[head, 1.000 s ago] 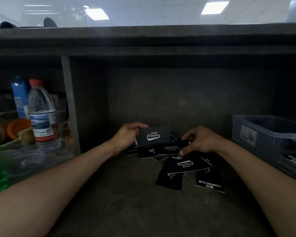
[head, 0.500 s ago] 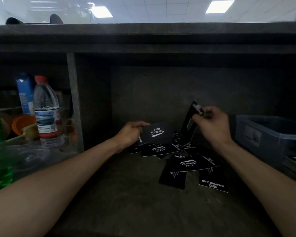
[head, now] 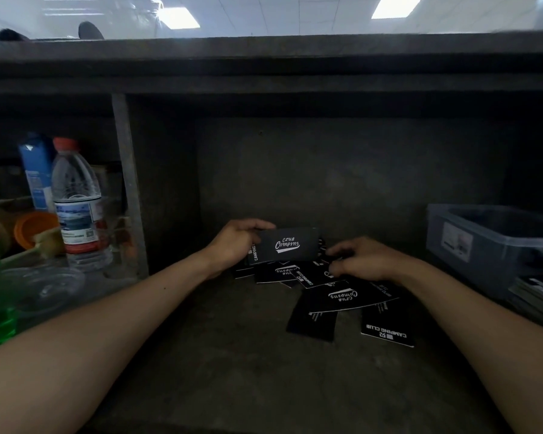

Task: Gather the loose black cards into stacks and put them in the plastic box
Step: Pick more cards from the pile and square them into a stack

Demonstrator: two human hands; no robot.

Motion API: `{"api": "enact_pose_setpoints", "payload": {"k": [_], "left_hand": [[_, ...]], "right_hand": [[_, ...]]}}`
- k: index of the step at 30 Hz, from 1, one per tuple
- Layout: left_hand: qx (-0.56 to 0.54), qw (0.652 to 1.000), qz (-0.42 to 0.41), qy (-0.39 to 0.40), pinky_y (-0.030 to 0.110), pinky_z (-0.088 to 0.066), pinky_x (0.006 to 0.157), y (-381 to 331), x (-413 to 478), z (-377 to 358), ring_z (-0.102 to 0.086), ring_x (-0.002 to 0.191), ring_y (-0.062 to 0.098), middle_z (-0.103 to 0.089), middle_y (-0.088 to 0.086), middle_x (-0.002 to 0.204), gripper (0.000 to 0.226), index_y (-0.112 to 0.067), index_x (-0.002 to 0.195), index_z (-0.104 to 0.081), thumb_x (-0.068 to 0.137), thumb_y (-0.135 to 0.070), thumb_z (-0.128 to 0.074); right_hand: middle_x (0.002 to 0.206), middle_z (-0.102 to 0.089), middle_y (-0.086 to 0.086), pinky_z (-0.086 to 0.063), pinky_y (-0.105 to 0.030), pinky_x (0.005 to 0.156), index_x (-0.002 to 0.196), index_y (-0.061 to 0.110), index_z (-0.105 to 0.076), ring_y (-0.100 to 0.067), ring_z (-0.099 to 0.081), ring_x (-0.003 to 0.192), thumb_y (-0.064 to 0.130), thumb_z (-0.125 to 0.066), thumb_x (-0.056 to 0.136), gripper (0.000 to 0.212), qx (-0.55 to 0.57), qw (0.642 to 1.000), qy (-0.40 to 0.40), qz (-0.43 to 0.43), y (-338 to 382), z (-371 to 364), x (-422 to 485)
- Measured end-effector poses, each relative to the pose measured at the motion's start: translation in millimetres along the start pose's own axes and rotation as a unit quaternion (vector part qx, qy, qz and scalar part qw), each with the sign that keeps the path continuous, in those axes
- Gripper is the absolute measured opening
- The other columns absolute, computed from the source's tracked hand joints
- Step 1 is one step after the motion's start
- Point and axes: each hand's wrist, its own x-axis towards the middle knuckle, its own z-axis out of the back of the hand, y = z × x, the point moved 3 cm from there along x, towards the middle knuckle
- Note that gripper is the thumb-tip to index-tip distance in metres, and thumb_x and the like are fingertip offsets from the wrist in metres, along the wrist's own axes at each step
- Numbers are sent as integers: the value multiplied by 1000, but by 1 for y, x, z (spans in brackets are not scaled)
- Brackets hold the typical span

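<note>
While the left hand (head: 232, 242) clasps a card stack (head: 284, 245), the right hand (head: 367, 261) pinches loose cards (head: 351, 297), grip curled.

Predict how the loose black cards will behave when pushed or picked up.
Probably stiff: the held stack juts from the left hand flat, without sagging. Likely light and slippery: the loose cards lie thin and overlapped, so a push may fan them.

Dim recess, bright ceiling
2 ceiling panels (head: 395, 6) glare overhead; shelf recess (head: 326, 183) sits in shadow; frame edges bow, soft.
</note>
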Motion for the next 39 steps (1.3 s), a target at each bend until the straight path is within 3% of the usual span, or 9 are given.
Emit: {"api": "enact_pose_setpoints", "payload": {"k": [7,11,16,19,24,28,31,35,39], "left_hand": [[-4,1000,7,4,19,-53,82,2,2,1,-66,96,16,-71,8,108,43,-8,119,-69,91,13,-44],[9,1000,-5,12,19,-51,87,2,1,2,-65,99,11,-71,2,112,44,-18,117,-70,92,10,-46],[19,1000,-9,19,22,-53,91,2,1,1,-66,102,8,-72,-5,111,45,-25,116,-72,94,6,-47],[8,1000,-12,26,16,-55,84,1,-1,1,-68,97,5,-73,-8,106,46,-25,113,-72,94,7,-45],[-9,999,-5,30,15,-54,80,0,-2,-1,-68,94,6,-74,-4,104,44,-23,109,-73,93,6,-44],[-25,999,-18,43,10,-52,77,-1,-3,-5,-69,92,0,-75,-11,101,23,-27,105,-73,94,-10,-62],[16,998,-45,42,9,-52,73,0,-6,-5,-69,89,-5,-73,-10,103,29,-23,110,-69,83,-19,-79],[58,996,-63,34,14,-55,78,-3,-9,-4,-66,94,8,-69,5,110,38,-10,117,-61,83,-4,-77],[46,999,-15,25,31,-56,84,-3,-8,-1,-67,99,21,-67,11,114,39,-14,115,-56,84,7,-68]], "right_hand": [[116,-68,10,-49,-24,97,124,33,-66,-7,-64,104,21,-78,68,59,-22,999,37,3,0,12,-1],[115,-69,4,-49,-27,100,123,23,-67,-11,-65,105,8,-80,72,55,2,999,45,-1,-2,16,-1],[102,-68,5,-50,-20,82,104,26,-73,-9,-64,97,7,-88,63,48,25,999,40,3,0,20,-6],[103,-70,-1,-51,-19,80,101,20,-73,-12,-66,96,-5,-85,63,47,92,995,-9,39,6,24,-7],[97,-68,-4,-46,-3,70,98,17,-69,-11,-63,87,-12,-84,61,49,203,964,-144,96,13,27,-2],[91,-63,-3,-43,-1,66,102,18,-66,-10,-59,79,-10,-86,60,55,203,957,-177,109,14,16,2],[95,-60,-2,-46,-6,73,109,22,-63,-9,-60,82,-9,-87,61,62,204,955,-177,125,17,11,1],[105,-66,0,-53,-22,84,110,23,-65,-11,-64,93,1,-92,59,61,228,952,-165,123,24,11,-2],[102,-73,-5,-55,-32,92,101,17,-70,-19,-70,99,-2,-91,58,51,280,953,-113,12,9,16,-2]]}}
